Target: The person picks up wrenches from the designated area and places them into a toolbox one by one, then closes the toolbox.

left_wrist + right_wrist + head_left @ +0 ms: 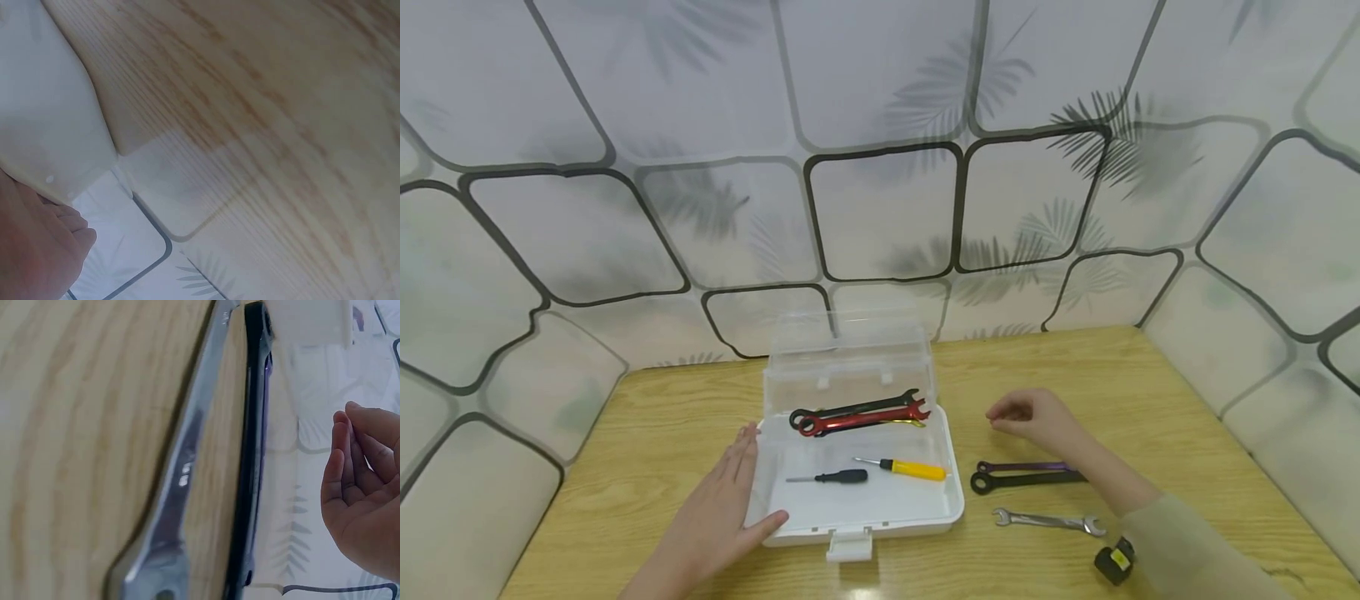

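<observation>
A white toolbox (805, 508) stands with its clear lid (850, 358) raised. My left hand (718, 500) rests along its left edge, fingers straight and thumb over the front corner. Inside lie a black wrench (891, 403), a red wrench (857, 418), a partly covered gold-coloured one, a black-handled screwdriver (850, 476) and a yellow-handled screwdriver (919, 471). To the right of the box, my right hand (1041, 419) hangs loosely curled, holding nothing. Nearest to it are a purple wrench (1022, 467) and a black ring-ended wrench (1026, 481), both partly hidden by the forearm.
Closer to the front lie a silver open-ended wrench (1048, 522) and a small black tape measure (1112, 562) with a yellow label, partly behind the sleeve. The wooden table (685, 417) meets patterned walls (887, 217) at the back and sides. The box's front latch (850, 546) hangs down.
</observation>
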Tool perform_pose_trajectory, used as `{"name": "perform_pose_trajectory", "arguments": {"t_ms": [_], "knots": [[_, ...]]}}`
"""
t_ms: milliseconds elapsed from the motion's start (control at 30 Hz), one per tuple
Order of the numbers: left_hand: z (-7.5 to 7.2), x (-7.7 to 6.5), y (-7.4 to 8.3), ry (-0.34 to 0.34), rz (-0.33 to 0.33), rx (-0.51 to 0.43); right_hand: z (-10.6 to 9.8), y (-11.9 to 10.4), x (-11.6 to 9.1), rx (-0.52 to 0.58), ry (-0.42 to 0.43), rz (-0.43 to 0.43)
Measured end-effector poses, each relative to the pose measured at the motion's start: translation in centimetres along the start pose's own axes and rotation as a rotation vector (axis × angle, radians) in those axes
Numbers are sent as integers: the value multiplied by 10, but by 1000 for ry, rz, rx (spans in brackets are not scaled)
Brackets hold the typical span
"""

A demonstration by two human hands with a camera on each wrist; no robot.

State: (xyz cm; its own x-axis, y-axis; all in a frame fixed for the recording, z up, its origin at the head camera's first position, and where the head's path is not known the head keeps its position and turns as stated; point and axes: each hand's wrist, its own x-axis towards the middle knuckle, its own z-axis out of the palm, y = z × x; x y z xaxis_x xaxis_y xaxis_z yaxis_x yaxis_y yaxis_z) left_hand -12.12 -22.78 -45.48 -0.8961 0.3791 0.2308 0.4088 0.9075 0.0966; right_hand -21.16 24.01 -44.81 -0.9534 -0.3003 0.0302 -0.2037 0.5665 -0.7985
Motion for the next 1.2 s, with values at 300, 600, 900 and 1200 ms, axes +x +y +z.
{"name": "perform_pose_trajectory", "arguments": {"t_ms": [300, 600, 900, 1200], "knots": [[-2, -1, 1, -10, 1, -4, -2, 20, -13, -31, 14, 3], [0, -2, 0, -22, -8, -4, -3, 42, -23, -20, -15, -6], [1, -2, 1, -21, -8, -3, -6, 48, -35, -49, -54, -8], [0, 0, 0, -39, -21, -5, -8, 48, -36, -67, -93, -20]]}}
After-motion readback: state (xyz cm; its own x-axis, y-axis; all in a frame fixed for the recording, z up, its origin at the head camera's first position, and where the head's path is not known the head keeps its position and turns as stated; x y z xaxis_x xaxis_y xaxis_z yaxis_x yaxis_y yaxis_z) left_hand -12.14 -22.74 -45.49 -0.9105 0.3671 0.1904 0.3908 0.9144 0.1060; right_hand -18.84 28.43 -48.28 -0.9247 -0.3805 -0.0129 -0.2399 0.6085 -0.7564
